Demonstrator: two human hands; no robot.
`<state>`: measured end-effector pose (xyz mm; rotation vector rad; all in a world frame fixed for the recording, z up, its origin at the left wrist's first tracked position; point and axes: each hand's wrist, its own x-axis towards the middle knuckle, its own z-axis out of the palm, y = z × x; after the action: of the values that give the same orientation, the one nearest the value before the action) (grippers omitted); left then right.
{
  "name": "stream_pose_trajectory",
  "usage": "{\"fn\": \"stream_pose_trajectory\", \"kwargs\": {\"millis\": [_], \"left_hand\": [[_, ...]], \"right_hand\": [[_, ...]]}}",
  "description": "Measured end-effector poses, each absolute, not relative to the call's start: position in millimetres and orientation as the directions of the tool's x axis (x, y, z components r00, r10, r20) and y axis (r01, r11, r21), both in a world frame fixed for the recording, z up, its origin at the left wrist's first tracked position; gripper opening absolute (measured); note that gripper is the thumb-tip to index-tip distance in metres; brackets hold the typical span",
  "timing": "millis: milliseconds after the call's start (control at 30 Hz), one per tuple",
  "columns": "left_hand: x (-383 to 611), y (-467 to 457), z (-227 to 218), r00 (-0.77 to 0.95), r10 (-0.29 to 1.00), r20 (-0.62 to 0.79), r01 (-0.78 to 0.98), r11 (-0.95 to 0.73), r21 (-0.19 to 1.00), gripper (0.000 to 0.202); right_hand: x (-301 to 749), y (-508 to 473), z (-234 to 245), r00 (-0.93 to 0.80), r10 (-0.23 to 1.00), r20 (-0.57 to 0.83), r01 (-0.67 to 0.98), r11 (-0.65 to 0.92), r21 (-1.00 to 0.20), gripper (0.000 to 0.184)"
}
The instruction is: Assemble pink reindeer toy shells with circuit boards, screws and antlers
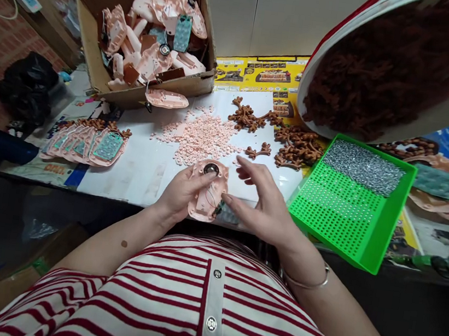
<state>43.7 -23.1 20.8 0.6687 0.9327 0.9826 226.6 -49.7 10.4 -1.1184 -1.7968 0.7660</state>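
Note:
My left hand [182,193] grips a pink plastic toy shell [208,190] from its left side, thumb near the small round speaker [211,169] set in its top. Thin wires and a small circuit piece sit at the shell's lower right. My right hand [264,201] rests against the shell's right edge, fingers spread and slightly curled, thumb touching the wires. Both hands are at the table's near edge, just in front of a heap of small pink discs [202,135].
A cardboard box [102,30] of pink shells stands back left. A row of finished pink pieces [87,141] lies left. Brown antler-shaped parts [289,143] lie behind. A green tray [365,230] with screws sits right, and a large bowl [335,45] of brown parts above it.

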Motion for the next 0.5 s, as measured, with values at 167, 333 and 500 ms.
{"fn": "stream_pose_trajectory", "kwargs": {"millis": [167,333,500], "left_hand": [[35.0,-12.5,24.8,0.147,0.935,-0.324,-0.416,0.356,0.837,0.047],[31.0,-10.6,18.8,0.136,0.93,-0.341,-0.361,0.367,0.857,0.042],[32.5,-17.3,9.6,0.367,0.843,-0.394,-0.278,0.503,0.818,0.031]], "right_hand": [[240.6,-51.7,-10.0,-0.415,0.907,-0.069,0.173,0.004,-0.985,0.085],[248.7,-56.7,-2.3,-0.355,0.931,-0.085,-0.093,-0.125,-0.988,0.04],[256.7,-52.9,25.0,-0.406,0.913,0.037,-0.267,-0.079,-0.961,0.058]]}}
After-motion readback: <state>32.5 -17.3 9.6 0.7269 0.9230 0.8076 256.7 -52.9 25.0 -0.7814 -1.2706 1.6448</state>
